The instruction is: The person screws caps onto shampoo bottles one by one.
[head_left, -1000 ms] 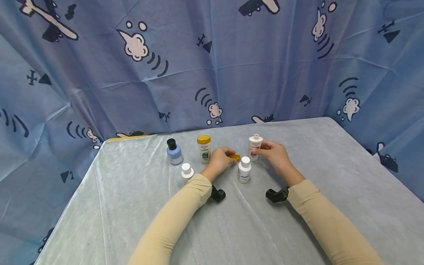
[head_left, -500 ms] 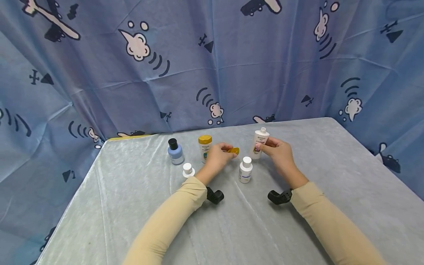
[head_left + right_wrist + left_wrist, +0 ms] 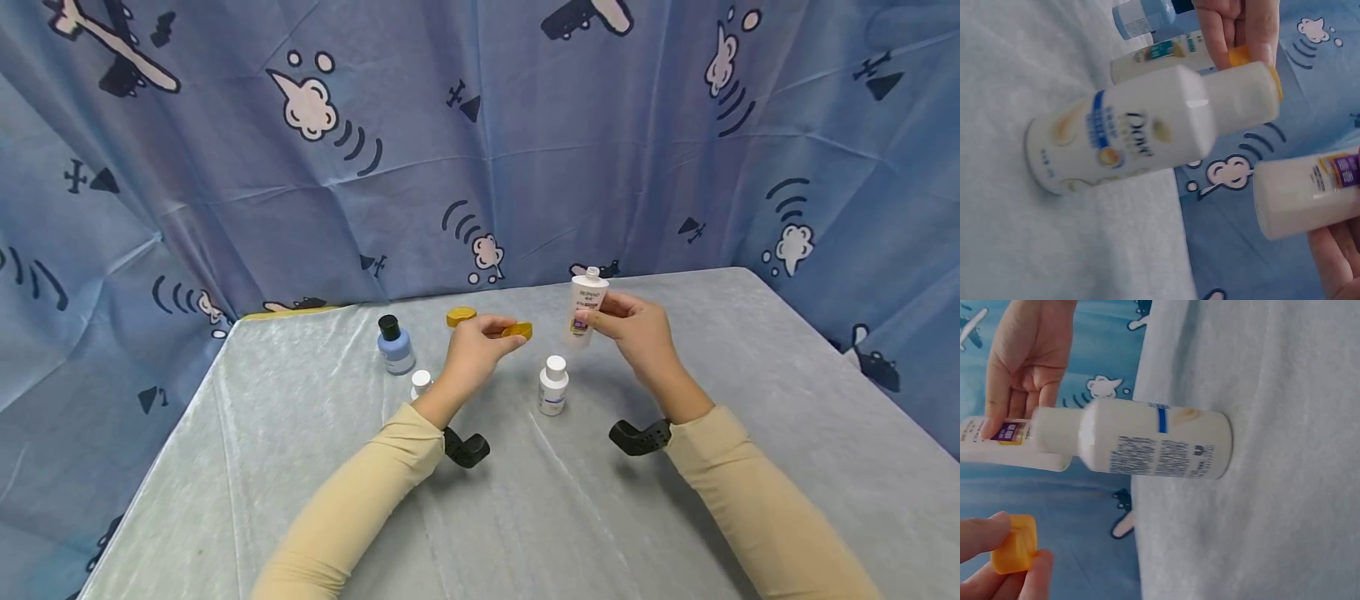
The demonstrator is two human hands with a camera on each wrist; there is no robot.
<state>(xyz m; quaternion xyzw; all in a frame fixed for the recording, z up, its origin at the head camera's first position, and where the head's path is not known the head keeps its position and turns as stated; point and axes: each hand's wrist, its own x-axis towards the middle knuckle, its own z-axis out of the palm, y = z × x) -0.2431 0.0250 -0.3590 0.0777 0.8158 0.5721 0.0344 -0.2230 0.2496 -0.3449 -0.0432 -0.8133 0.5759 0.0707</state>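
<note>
My left hand [image 3: 469, 352] pinches a yellow cap [image 3: 519, 332] between thumb and fingers, up off the table. My right hand [image 3: 637, 337] grips a small white bottle [image 3: 588, 300] with a purple and yellow label. Its narrow neck is bare on top, and its base [image 3: 1269, 200] shows lifted in the right wrist view. Between the hands, closer to me, a white Dove bottle [image 3: 552, 393] with a white cap stands upright. Behind my left hand is another bottle with a yellow cap [image 3: 461, 317]; most of its body is hidden in the head view.
A blue bottle [image 3: 396, 352] with a black cap stands at the left. Beside my left wrist, a white-capped bottle [image 3: 422, 382] is mostly hidden by the forearm. A pale grey cloth covers the table [image 3: 540, 517], and a blue patterned curtain [image 3: 420, 142] hangs behind it.
The right hand has raised the white bottle off the table. The left hand has lifted the yellow cap and shifted left, now covering the other yellow-capped bottle's body.
</note>
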